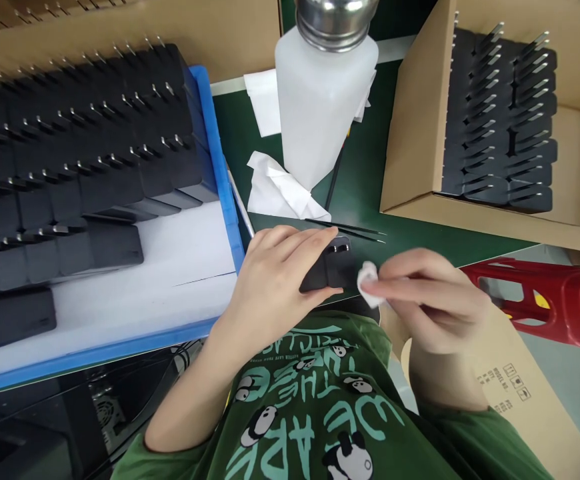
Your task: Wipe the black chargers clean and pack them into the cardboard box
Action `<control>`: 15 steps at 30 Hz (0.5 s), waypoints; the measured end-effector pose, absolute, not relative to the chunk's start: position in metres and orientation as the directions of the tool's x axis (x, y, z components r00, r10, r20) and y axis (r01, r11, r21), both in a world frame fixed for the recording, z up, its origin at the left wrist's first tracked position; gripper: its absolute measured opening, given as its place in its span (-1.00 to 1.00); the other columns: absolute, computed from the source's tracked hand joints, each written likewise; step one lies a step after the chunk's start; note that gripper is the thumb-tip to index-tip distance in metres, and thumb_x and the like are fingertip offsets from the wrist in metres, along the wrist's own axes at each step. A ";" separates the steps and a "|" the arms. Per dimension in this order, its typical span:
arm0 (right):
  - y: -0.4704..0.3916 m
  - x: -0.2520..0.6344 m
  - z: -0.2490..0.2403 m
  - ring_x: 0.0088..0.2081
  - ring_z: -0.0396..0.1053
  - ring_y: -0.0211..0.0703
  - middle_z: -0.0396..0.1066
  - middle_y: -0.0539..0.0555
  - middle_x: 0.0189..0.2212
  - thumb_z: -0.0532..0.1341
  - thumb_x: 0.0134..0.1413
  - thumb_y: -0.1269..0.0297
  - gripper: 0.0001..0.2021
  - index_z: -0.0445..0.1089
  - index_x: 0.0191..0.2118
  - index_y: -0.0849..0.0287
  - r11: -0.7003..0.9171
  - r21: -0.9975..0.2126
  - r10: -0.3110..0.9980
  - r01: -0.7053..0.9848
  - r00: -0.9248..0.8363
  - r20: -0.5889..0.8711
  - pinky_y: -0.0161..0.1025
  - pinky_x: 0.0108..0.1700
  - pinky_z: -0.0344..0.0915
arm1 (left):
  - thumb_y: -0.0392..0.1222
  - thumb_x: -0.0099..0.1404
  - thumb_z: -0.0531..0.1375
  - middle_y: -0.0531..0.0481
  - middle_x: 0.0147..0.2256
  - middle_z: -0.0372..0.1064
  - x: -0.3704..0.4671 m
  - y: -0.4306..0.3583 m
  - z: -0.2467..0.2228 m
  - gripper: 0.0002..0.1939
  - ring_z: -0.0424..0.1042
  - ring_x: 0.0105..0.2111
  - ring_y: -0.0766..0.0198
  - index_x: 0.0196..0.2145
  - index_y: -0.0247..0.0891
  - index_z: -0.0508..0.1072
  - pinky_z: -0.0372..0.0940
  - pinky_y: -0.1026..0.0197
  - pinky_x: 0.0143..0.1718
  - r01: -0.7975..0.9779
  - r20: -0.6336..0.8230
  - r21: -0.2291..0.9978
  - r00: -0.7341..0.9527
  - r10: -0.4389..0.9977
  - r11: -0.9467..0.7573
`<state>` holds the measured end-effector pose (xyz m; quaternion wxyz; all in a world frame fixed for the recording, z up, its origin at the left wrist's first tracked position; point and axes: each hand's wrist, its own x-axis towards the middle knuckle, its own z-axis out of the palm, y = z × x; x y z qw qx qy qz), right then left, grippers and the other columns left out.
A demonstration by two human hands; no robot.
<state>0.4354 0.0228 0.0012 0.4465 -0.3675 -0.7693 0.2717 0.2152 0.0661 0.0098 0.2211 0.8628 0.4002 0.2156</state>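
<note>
A black power adapter (341, 265) with two metal prongs is gripped by my left hand (285, 270), thumb along the near side and fingers along the far side. Part of the adapter is hidden under that hand. My right hand (430, 300), slightly blurred, pinches a small crumpled white wipe (369, 283) just right of the adapter, with a narrow gap between them. Beyond the left fingers lie dark tweezers (355, 230). A crumpled white cloth (277, 187) rests behind them, next to a translucent bottle (323, 100) with a metal top.
A blue-rimmed tray (227, 200) at left holds several rows of black adapters (90, 140), prongs up. At right, a cardboard box (415, 127) holds more adapters (505, 127). A red plastic stool (560, 300) stands at right, near a flat cardboard piece (515, 400).
</note>
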 end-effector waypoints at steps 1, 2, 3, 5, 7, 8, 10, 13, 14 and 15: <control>0.025 0.431 0.003 -0.25 0.44 -0.30 0.39 0.06 -0.23 0.11 0.18 0.72 -0.56 0.50 0.02 0.13 0.573 -0.717 0.819 0.398 -0.321 0.476 -0.34 -0.24 0.46 | -0.10 0.24 0.43 -0.08 0.04 0.54 0.216 0.066 0.010 -0.40 0.45 -0.01 0.01 0.16 -0.31 0.39 0.26 0.02 0.00 0.594 0.197 0.554 0.587 0.785 -0.583; 0.025 0.426 0.005 -0.19 0.45 -0.25 0.40 0.09 -0.20 0.12 0.20 0.70 -0.59 0.49 0.03 0.16 0.557 -0.686 0.831 0.469 -0.322 0.454 -0.30 -0.17 0.47 | -0.10 0.24 0.43 -0.08 0.04 0.54 0.216 0.066 0.010 -0.40 0.45 -0.01 0.01 0.16 -0.32 0.40 0.25 0.02 -0.01 0.593 0.199 0.555 0.586 0.785 -0.583; 0.024 0.422 0.006 -0.12 0.45 -0.20 0.40 0.13 -0.17 0.12 0.23 0.67 -0.62 0.47 0.04 0.20 0.547 -0.656 0.837 0.520 -0.338 0.430 -0.25 -0.10 0.47 | -0.13 0.25 0.43 -0.08 0.04 0.54 0.216 0.065 0.010 -0.42 0.45 -0.02 0.02 0.16 -0.33 0.40 0.25 0.02 -0.01 0.595 0.198 0.555 0.584 0.787 -0.581; 0.018 0.419 0.008 -0.09 0.44 -0.15 0.43 0.18 -0.15 0.12 0.28 0.60 -0.70 0.44 0.05 0.28 0.560 -0.625 0.827 0.544 -0.419 0.376 -0.23 -0.04 0.46 | -0.20 0.26 0.40 -0.09 0.05 0.54 0.216 0.065 0.010 -0.45 0.44 -0.03 0.02 0.16 -0.36 0.41 0.24 0.02 -0.02 0.594 0.201 0.558 0.582 0.788 -0.580; 0.011 0.424 0.013 -0.15 0.44 -0.19 0.45 0.16 -0.20 0.10 0.32 0.57 -0.74 0.43 0.02 0.31 0.594 -0.673 0.764 0.441 -0.572 0.299 -0.27 -0.07 0.47 | -0.23 0.26 0.40 -0.10 0.06 0.53 0.215 0.065 0.010 -0.44 0.43 -0.02 0.01 0.18 -0.38 0.40 0.24 0.02 0.00 0.590 0.205 0.562 0.580 0.788 -0.580; 0.009 0.429 0.015 -0.17 0.45 -0.21 0.45 0.15 -0.21 0.08 0.33 0.57 -0.74 0.44 0.00 0.30 0.598 -0.716 0.719 0.359 -0.635 0.283 -0.30 -0.11 0.47 | -0.22 0.25 0.41 -0.10 0.06 0.53 0.214 0.065 0.010 -0.41 0.43 -0.02 0.00 0.19 -0.38 0.39 0.23 0.02 0.01 0.587 0.207 0.563 0.581 0.787 -0.581; 0.007 0.437 0.020 -0.20 0.46 -0.28 0.44 0.12 -0.22 0.04 0.31 0.61 -0.68 0.46 0.01 0.26 0.564 -0.786 0.703 0.253 -0.647 0.296 -0.38 -0.19 0.47 | -0.19 0.23 0.43 -0.11 0.06 0.53 0.214 0.065 0.009 -0.36 0.43 -0.01 0.00 0.21 -0.37 0.38 0.23 0.02 0.02 0.583 0.208 0.563 0.587 0.783 -0.586; 0.009 0.436 0.019 -0.14 0.49 -0.25 0.50 0.13 -0.10 0.07 0.24 0.70 -0.53 0.44 0.13 0.15 0.524 -0.784 0.823 0.334 -0.434 0.366 -0.31 -0.19 0.49 | -0.17 0.29 0.38 -0.13 0.07 0.52 0.214 0.065 0.008 -0.43 0.43 -0.02 0.01 0.20 -0.37 0.38 0.23 0.03 0.01 0.577 0.218 0.560 0.589 0.778 -0.594; 0.009 0.431 0.015 -0.09 0.50 -0.20 0.52 0.14 -0.04 0.09 0.22 0.72 -0.49 0.42 0.17 0.13 0.533 -0.751 0.835 0.389 -0.388 0.391 -0.25 -0.16 0.50 | -0.20 0.32 0.34 -0.13 0.07 0.52 0.214 0.065 0.007 -0.48 0.43 -0.03 0.01 0.19 -0.37 0.39 0.23 0.03 0.01 0.575 0.227 0.561 0.586 0.778 -0.596; 0.009 0.427 0.011 -0.03 0.50 -0.14 0.53 0.16 0.01 0.12 0.22 0.71 -0.48 0.39 0.21 0.15 0.559 -0.705 0.824 0.436 -0.381 0.419 -0.18 -0.13 0.51 | -0.24 0.34 0.30 -0.13 0.06 0.53 0.215 0.065 0.007 -0.52 0.43 -0.04 0.02 0.18 -0.37 0.40 0.23 0.03 0.00 0.573 0.237 0.562 0.578 0.781 -0.596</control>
